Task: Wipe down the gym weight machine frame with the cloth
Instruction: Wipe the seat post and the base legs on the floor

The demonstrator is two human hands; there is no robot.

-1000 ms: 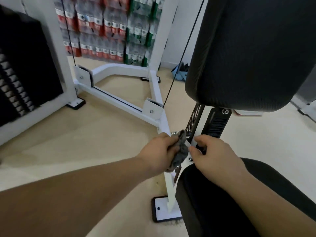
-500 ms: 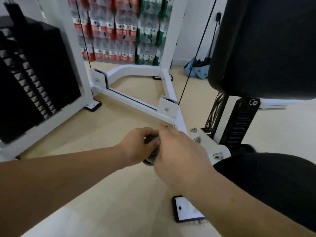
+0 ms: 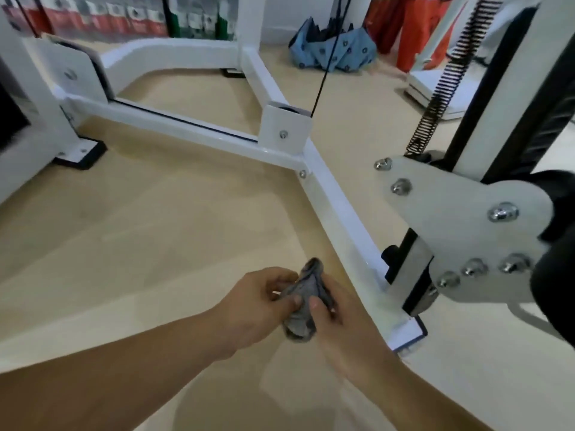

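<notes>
Down near the floor (image 3: 155,228), just left of the white frame (image 3: 342,209), the grey cloth (image 3: 303,306) is bunched into a tight wad between both hands, not touching any metal.

The main risk I see is a poor wipe. Scrunched like this, the cloth would meet the frame with only a small lump of fabric and could leave streaks or missed strips along the sloping rail. It probably needs opening out or refolding first. Because it is shared between two grips, it could also slip and drop to the floor if one hand lets go before the other has a firm hold, picking up grit. Close by on the right, the bolted plate (image 3: 466,219) has protruding nuts, and a coiled spring (image 3: 441,79) stands above it. Loose folds could snag on either, and knuckles could knock the plate's edge. The thin black cable (image 3: 323,63) farther back is another thing to catch on.

The left hand (image 3: 258,303) pinches the cloth's left side with thumb and curled fingers. The right hand (image 3: 342,325) grasps the right side, thumb pressed on the front of the fabric. The cloth sits between them, its top fold poking up above the fingers and its bottom hanging just below, with the rail just beside the right hand.
</notes>
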